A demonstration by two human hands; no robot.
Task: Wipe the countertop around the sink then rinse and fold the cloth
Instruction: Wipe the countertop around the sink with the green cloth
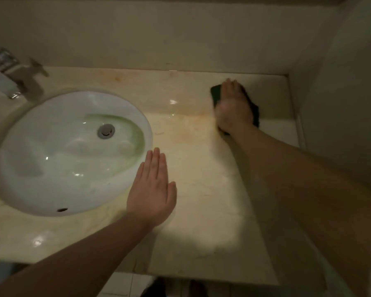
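A dark green cloth (254, 111) lies flat on the beige marble countertop (197, 159) at the far right, close to the back corner. My right hand (231, 108) presses down on it, fingers spread over the top, so most of the cloth is hidden. My left hand (151, 187) rests flat and open on the countertop, just right of the white oval sink (51, 185), with nothing in it. The sink holds a greenish film of water around the metal drain plug (105, 131).
A chrome tap (5, 76) stands behind the sink at the far left. A wall runs along the back and another closes off the right side. The counter's front edge is near me, with floor tiles (124, 284) below.
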